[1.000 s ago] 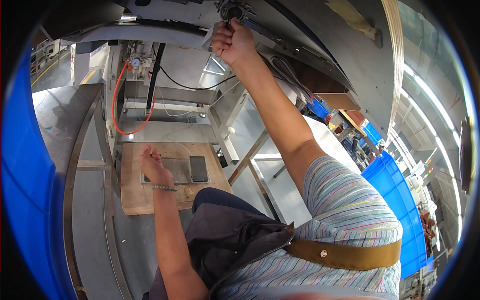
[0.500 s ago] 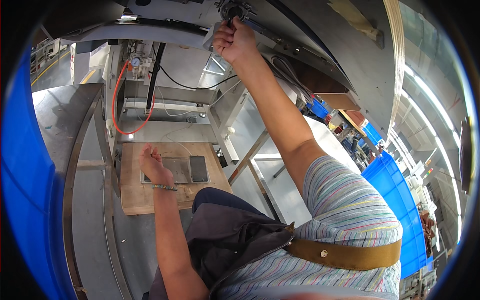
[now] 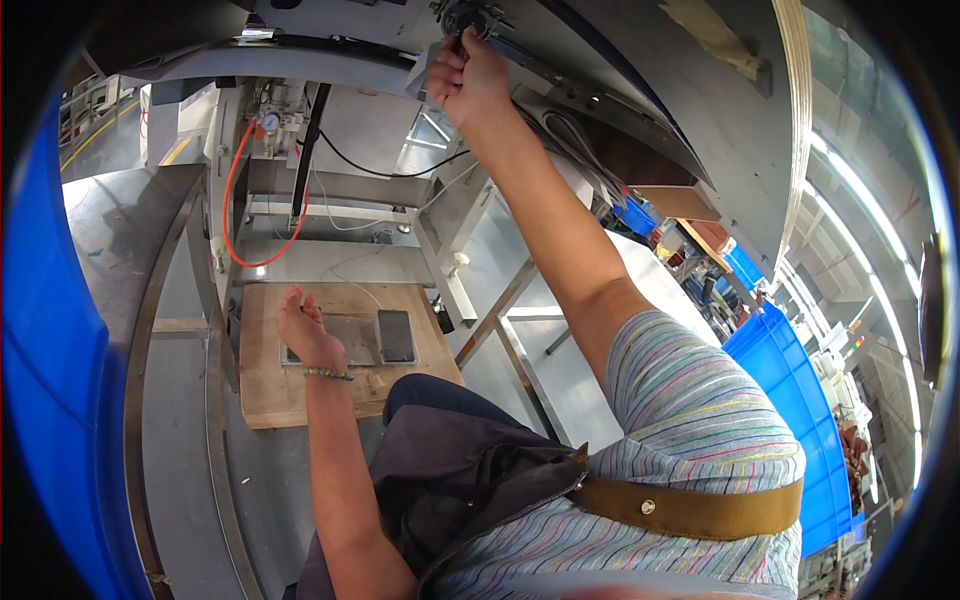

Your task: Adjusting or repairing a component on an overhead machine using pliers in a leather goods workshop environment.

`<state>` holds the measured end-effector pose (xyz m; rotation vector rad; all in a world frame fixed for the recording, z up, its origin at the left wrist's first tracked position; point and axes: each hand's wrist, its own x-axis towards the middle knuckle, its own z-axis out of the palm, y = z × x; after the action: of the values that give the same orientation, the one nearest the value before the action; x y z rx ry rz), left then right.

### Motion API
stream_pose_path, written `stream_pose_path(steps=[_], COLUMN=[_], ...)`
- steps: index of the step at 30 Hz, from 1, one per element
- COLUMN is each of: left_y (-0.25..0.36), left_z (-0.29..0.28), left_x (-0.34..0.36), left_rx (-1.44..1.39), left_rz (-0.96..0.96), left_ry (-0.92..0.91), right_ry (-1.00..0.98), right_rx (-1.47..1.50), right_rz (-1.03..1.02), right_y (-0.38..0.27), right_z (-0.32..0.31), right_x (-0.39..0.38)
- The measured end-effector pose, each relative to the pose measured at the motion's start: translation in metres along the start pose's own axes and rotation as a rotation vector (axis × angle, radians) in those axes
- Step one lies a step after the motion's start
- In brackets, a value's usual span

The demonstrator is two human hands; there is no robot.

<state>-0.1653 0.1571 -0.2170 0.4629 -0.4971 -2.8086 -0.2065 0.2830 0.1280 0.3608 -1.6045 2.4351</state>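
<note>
My right hand (image 3: 466, 78) reaches up to the underside of the machine at the top. Its fingers are closed in a pinch at a dark round machine part (image 3: 468, 20) set in a metal fitting; my fingers cover some of it, and its exact kind does not show. Lower left, my left hand (image 3: 308, 330), with a beaded bracelet (image 3: 328, 374) on the wrist, hovers with loosely bent fingers and nothing visible in them. Below it is a wooden board (image 3: 270, 395) carrying a metal plate and a dark rectangular pad (image 3: 396, 336).
A metal-topped stand (image 3: 130, 215) and a blue bin (image 3: 50, 340) are at my left. An orange hose (image 3: 229, 215) loops from an air regulator (image 3: 270, 122). Frame bars and cables lie ahead. Another blue bin (image 3: 790, 400) stands to the right, near the overhanging panel (image 3: 740, 130).
My right hand's fingers have shifted very slightly at the round part. Otherwise both arms keep their places.
</note>
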Motion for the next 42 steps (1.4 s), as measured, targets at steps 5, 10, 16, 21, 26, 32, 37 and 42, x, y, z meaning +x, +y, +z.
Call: stream_pose_path(steps=[5, 10, 16, 21, 26, 32, 37, 42], left_y=[0.003, 0.015, 0.044, 0.035, 0.007, -0.024, -0.023, -0.018], left_z=[0.005, 0.014, 0.067, 0.079, 0.074, 0.067, 0.063, 0.065], left_x=[-0.006, -0.016, -0.075, -0.095, -0.102, -0.11, -0.112, -0.113], left_rx=[0.004, 0.033, 0.453, -0.072, 0.027, 0.027, 0.059, 0.017], left_rz=[-0.004, 0.037, 0.265, -0.075, -0.003, -0.11, -0.178, -0.174], left_ry=[-0.009, -0.061, -0.35, -0.774, -0.739, -0.648, -0.584, -0.588], right_ry=[-0.332, -0.264, -0.414, -0.682, -0.844, 0.085, 0.337, 0.391], right_rx=[-0.684, -0.96, -1.293, -1.737, -1.678, -1.273, -1.134, -1.097], right_rz=[-0.019, -0.04, -0.141, -0.167, -0.431, -1.22, -1.38, -1.459], right_y=[0.01, 0.018, 0.012, 0.075, 0.067, -0.008, -0.013, -0.011], right_z=[-0.005, -0.008, -0.034, -0.029, -0.064, -0.037, -0.019, -0.024], right_x=[-0.033, -0.052, -0.061, -0.139, -0.106, 0.005, 0.022, 0.037])
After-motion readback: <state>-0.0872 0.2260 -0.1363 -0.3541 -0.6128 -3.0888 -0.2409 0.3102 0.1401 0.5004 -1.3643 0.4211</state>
